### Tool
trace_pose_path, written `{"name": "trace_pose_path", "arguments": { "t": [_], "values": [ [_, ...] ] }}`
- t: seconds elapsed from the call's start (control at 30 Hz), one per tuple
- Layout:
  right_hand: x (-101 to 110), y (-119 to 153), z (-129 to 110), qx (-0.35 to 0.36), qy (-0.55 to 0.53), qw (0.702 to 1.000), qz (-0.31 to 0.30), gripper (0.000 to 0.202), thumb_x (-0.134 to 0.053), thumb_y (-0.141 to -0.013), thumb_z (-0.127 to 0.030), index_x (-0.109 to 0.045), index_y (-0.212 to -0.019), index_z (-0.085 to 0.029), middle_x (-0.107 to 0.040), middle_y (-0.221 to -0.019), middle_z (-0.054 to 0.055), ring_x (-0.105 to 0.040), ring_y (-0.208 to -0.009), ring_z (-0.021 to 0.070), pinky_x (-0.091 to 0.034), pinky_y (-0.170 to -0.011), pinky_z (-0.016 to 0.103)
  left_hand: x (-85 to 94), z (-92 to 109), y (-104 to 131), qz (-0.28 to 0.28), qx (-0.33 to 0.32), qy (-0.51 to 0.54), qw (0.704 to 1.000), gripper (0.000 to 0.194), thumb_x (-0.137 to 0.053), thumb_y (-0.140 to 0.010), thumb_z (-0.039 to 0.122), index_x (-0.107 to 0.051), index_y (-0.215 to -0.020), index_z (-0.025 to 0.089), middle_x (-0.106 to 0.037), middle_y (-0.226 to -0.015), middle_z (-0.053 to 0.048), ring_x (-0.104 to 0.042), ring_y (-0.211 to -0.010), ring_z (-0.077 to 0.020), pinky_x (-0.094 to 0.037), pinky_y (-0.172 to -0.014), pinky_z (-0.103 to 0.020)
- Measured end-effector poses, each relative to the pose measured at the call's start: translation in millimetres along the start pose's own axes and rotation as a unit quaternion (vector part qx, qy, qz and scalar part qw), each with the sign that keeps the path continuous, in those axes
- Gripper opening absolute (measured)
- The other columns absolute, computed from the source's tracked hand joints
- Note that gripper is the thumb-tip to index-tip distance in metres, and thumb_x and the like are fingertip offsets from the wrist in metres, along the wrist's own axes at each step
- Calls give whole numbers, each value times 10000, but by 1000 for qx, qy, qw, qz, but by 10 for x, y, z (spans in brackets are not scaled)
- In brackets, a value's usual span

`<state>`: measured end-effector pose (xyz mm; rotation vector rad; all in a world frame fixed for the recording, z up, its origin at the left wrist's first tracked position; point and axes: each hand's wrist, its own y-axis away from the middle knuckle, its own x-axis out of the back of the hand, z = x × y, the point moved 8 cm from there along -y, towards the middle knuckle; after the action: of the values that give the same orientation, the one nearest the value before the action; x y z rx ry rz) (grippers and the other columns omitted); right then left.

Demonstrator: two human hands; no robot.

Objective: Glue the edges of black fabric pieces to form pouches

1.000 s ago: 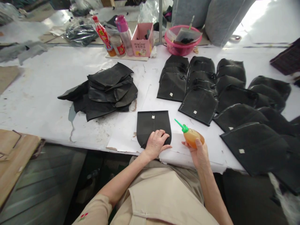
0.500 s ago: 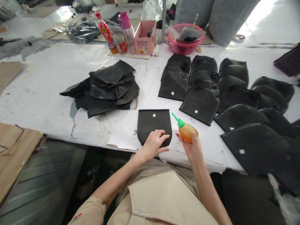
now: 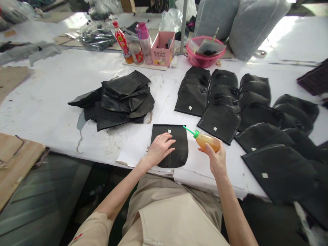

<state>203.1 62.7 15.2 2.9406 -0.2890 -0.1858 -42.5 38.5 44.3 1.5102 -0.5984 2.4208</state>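
Black panel point(image 3: 178, 150) between dark piles point(image 3: 125, 99), left hand point(image 3: 161, 148) spread across, right hand point(image 3: 216, 158) around bottle point(image 3: 205, 141).

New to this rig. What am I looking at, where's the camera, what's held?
No robot here: these are a person's two bare hands. The view comes from one camera worn on the head, looking forward and down. The left hand lies on a flat black piece. The right hand holds a squeeze bottle with a green nozzle. On the white tabletop are a dark heap, overlapping black pieces, a pink box and a pink basin.
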Motion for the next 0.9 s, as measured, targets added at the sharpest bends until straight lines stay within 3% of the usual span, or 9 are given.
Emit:
{"name": "trace_pose_path", "arguments": {
  "t": [0.1, 0.23, 0.4, 0.6, 0.9],
  "values": [
    [128, -89, -111, 37, 73, 996, 31, 686, -920, -632, -488, -585, -1179, -244, -693, -1134, 49, -703, -975, 252, -652, -672, 366, -173, -133, -349, -22, -29, -15, 999, 395, -729, -915, 287, -649, -1277, 151, -617, -1398, -156, -532, -1366, -316, -458, -1131, -472],
    [116, -175, -188, 72, 174, 982, 31, 807, -912, -625, -530, -545, -1284, -240, -673, -1137, 66, -701, -936, 256, -636, -770, 429, -354, -230, -610, -48, -42, -16, 998, 405, -694, -943, 354, -647, -1301, 171, -624, -1400, -148, -533, -1366, -306, -425, -1142, -470],
    [36, -250, -250, 137, 279, 949, 51, 817, -882, -634, -593, -537, -1277, -225, -642, -1186, 98, -672, -1000, 295, -569, -914, 516, -410, -273, -615, -49, -38, 1, 998, 444, -646, -968, 420, -635, -1335, 170, -594, -1444, -139, -498, -1390, -303, -380, -1171, -467],
    [-69, -322, -333, 216, 340, 915, 26, 722, -835, -722, -594, -548, -1280, -236, -617, -1229, 99, -629, -1120, 309, -508, -1017, 528, -405, -291, -584, -34, -35, 25, 998, 443, -627, -975, 431, -636, -1333, 171, -585, -1451, -132, -483, -1395, -292, -361, -1188, -467],
    [-206, -357, -442, 296, 393, 871, 5, 658, -789, -790, -598, -566, -1292, -235, -623, -1201, 95, -618, -1153, 315, -508, -1020, 506, -395, -295, -572, -24, -33, 40, 998, 442, -637, -966, 419, -633, -1333, 174, -587, -1444, -129, -483, -1393, -291, -353, -1196, -467]
  ]
}}
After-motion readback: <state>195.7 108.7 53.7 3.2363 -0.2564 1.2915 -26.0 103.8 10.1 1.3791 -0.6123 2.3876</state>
